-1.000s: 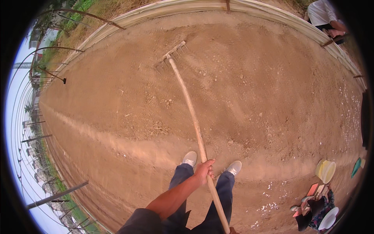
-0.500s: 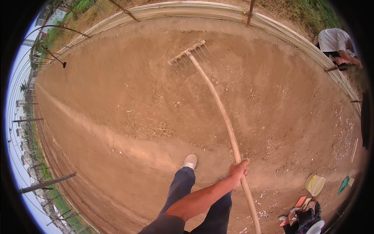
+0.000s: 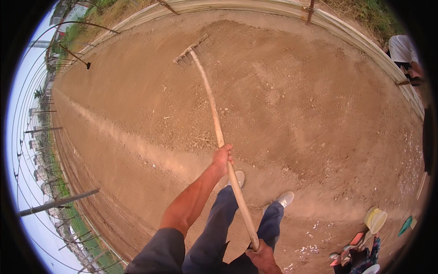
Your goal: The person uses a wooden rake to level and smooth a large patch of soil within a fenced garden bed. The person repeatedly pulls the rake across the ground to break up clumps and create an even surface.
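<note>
A long wooden-handled rake (image 3: 210, 93) reaches away from me across brown soil. My left hand (image 3: 222, 156) is closed round the middle of its handle. Lower down, near the handle's end, my right hand (image 3: 262, 255) grips it too. At the far end, the toothed rake head (image 3: 190, 50) is on or just above the soil; I cannot tell which. Its tines point down. Small clods and bits of straw (image 3: 201, 139) lie around the handle. Both my shoes show, the left shoe (image 3: 238, 178) partly behind the handle and the right shoe (image 3: 286, 198) beside it.
Whitish sheeting (image 3: 255, 5) borders the plot, with metal posts along it. A co-worker in a white top (image 3: 402, 49) bends beyond it. At the lower right, another person (image 3: 360, 259) is near a yellow bucket (image 3: 375, 220). White scraps (image 3: 308, 250) lie scattered on the ground.
The rake head has shifted left and slightly farther away. My left hand has moved up and left with the handle. My right hand and right shoe have come into view.
</note>
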The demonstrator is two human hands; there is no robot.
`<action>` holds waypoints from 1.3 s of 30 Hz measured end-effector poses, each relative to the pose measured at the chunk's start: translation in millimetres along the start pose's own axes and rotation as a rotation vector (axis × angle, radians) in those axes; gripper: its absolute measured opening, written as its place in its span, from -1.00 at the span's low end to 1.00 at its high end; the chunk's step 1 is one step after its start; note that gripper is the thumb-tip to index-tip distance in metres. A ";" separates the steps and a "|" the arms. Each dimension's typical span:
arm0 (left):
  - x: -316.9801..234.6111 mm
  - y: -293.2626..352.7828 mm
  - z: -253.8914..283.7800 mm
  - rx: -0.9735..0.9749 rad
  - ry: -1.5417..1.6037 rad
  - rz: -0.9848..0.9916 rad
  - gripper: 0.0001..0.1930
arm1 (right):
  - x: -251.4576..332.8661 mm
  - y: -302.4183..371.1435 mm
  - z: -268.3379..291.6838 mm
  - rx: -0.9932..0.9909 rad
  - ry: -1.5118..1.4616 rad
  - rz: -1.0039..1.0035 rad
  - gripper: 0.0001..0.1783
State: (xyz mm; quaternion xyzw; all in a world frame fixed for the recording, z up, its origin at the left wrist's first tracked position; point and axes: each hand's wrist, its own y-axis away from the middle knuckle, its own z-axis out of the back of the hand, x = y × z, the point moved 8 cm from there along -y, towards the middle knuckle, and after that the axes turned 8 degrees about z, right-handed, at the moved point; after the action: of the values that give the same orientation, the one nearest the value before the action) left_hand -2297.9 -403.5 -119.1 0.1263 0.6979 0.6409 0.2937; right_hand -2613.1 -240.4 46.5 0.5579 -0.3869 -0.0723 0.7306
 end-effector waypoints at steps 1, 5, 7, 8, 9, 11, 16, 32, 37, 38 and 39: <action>1.9 4.8 9.3 -0.006 -0.003 0.001 -0.85 | -10.6 3.5 -13.5 0.096 -0.175 -0.017 -0.62; 11.0 12.0 24.1 -0.094 -0.117 -0.024 -0.84 | -25.9 32.1 -21.8 0.172 -0.342 -0.161 -0.79; 6.6 11.6 12.8 -0.125 -0.245 -0.082 -0.80 | -42.4 52.2 -11.4 0.195 -0.297 -0.261 -0.74; 8.3 12.6 3.1 -0.132 -0.314 -0.110 -0.78 | -51.9 64.3 -4.9 0.164 -0.367 -0.226 -0.74; 15.8 13.7 6.9 -0.176 -0.358 -0.135 -0.76 | -70.7 81.8 -1.3 0.150 -0.432 -0.192 -0.74; 37.0 16.3 -0.5 -0.239 -0.455 -0.189 -0.72 | -105.5 112.5 20.3 0.099 -0.392 -0.114 -0.74; 193.1 42.6 -25.7 -0.324 -0.453 -0.218 -0.70 | -218.8 181.7 94.3 -0.077 0.072 -0.003 -0.81; 497.0 230.9 -176.3 0.071 0.108 0.574 -0.82 | -257.1 223.7 368.4 -0.219 0.665 0.001 -0.71; 493.7 253.1 -201.0 0.123 0.183 0.650 -0.85 | -252.3 233.6 386.8 -0.161 0.782 0.037 -0.69; 481.3 241.2 -195.3 0.113 0.192 0.618 -0.85 | -255.8 242.0 384.7 -0.143 0.795 0.046 -0.68; 467.7 221.7 -185.5 0.098 0.205 0.581 -0.86 | -261.6 247.1 381.4 -0.123 0.806 0.063 -0.68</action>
State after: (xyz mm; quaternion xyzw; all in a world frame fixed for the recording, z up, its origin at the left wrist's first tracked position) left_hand -2820.4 -264.7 -19.3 0.2693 0.6884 0.6732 0.0197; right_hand -3120.6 -298.8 164.8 0.4845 -0.0813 0.1515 0.8577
